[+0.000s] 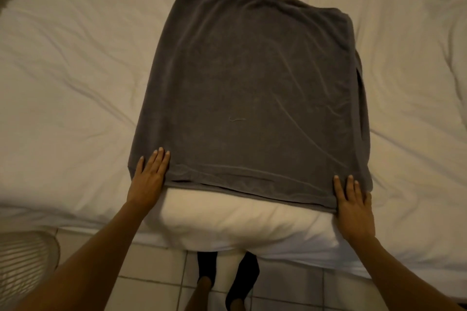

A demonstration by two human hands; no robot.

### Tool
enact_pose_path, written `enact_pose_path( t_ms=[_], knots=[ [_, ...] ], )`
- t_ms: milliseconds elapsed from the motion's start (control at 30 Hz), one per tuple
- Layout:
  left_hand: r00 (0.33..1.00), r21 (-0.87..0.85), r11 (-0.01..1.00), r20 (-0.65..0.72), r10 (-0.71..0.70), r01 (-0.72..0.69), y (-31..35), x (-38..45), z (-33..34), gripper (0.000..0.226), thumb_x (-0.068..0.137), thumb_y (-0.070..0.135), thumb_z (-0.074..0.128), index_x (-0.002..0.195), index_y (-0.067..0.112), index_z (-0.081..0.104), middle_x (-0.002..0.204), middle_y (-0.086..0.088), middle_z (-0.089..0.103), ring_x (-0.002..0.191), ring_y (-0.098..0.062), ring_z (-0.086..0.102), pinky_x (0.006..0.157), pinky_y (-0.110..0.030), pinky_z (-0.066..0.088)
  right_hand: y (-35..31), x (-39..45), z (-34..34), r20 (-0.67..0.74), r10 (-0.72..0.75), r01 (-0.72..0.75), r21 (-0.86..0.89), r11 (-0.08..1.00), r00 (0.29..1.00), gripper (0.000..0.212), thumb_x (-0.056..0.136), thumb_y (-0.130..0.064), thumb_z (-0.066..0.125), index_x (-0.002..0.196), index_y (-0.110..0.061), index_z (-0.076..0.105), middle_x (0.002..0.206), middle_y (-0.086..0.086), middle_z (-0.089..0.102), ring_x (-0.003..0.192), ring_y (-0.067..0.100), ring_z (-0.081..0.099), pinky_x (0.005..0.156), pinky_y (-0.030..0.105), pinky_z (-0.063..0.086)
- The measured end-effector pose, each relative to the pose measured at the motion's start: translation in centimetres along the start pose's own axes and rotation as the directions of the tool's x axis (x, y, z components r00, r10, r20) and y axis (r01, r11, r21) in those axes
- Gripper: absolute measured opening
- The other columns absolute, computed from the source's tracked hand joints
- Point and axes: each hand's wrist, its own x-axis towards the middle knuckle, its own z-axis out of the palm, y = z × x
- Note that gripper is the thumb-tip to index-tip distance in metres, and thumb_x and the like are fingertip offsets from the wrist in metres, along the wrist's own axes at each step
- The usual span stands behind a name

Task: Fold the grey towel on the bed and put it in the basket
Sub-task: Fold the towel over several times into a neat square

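Note:
The grey towel (252, 88) lies flat on the white bed (70, 88), folded into a broad rectangle with doubled layers showing along its right and near edges. My left hand (149, 175) rests flat on the towel's near left corner, fingers together and extended. My right hand (353, 207) lies flat on the near right corner, fingers slightly spread. Neither hand grips the cloth. A white slatted basket (25, 265) stands on the floor at the lower left, only partly in view.
A white pillow or bunched duvet (240, 225) bulges over the bed's near edge just below the towel. Tiled floor (156, 275) and my feet in black socks (242, 278) show beneath. The sheet is wrinkled on both sides of the towel.

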Motion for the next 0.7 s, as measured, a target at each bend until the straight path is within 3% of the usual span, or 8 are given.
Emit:
enact_pose_path(
  t_ms=[133, 233, 300, 367, 700],
  knots=[
    [0.991, -0.008, 0.992, -0.043, 0.127, -0.127, 1.2, 0.5, -0.3, 0.079, 0.084, 0.013, 0.064, 0.15, 0.009, 0.019, 0.155, -0.017, 0.024, 0.143, -0.028, 0.024, 0.118, -0.038, -0.006, -2.7, 1.4, -0.7, -0.043, -0.074, 0.075, 0.028, 0.997, 0.996, 0.093, 0.075, -0.013, 0.068, 0.15, -0.016, 0.012, 0.154, 0.02, 0.02, 0.143, 0.035, 0.018, 0.114, 0.054, 0.003],
    [0.981, -0.002, 0.981, -0.014, 0.192, -0.192, 2.3, 1.0, 0.1, 0.078, 0.089, 0.015, 0.058, 0.15, 0.014, 0.008, 0.157, -0.016, 0.018, 0.145, -0.029, 0.019, 0.12, -0.036, -0.003, -4.1, 2.0, -0.5, 0.0, -0.114, 0.114, 0.048, 0.992, 0.993, 0.086, 0.085, -0.018, 0.06, 0.148, -0.018, 0.002, 0.157, 0.015, 0.012, 0.145, 0.031, 0.011, 0.117, 0.051, 0.005],
    [0.987, -0.03, 0.988, 0.057, 0.151, -0.149, 2.6, 1.5, 0.2, 0.068, 0.098, 0.015, 0.044, 0.149, 0.013, 0.0, 0.16, -0.013, 0.005, 0.148, -0.025, 0.007, 0.119, -0.033, -0.002, -4.1, 2.0, -0.4, 0.056, -0.096, 0.093, 0.055, 0.994, 0.994, 0.08, 0.091, -0.018, 0.052, 0.146, -0.018, -0.006, 0.158, 0.013, 0.007, 0.146, 0.029, 0.006, 0.119, 0.046, 0.005],
    [0.986, -0.028, 0.995, 0.131, 0.101, -0.098, 2.5, 1.9, -0.1, 0.061, 0.101, 0.013, 0.035, 0.15, 0.01, -0.001, 0.16, -0.011, 0.0, 0.149, -0.022, 0.002, 0.12, -0.031, -0.003, -3.6, 1.9, -0.5, 0.088, -0.07, 0.064, 0.073, 0.995, 0.994, 0.072, 0.095, -0.014, 0.043, 0.148, -0.017, -0.006, 0.159, 0.013, 0.002, 0.146, 0.028, 0.003, 0.12, 0.041, 0.006],
    [0.998, -0.046, 0.998, 0.02, 0.054, -0.054, -0.2, 0.7, -1.7, 0.054, 0.098, 0.003, 0.036, 0.149, 0.006, 0.017, 0.158, -0.015, 0.016, 0.148, -0.027, 0.014, 0.12, -0.035, 0.007, -2.2, 0.4, -2.1, 0.058, -0.039, 0.036, 0.053, 0.998, 0.998, 0.063, 0.096, -0.003, 0.037, 0.15, -0.021, 0.009, 0.158, 0.013, 0.007, 0.146, 0.032, 0.008, 0.116, 0.042, 0.022]
  ],
)
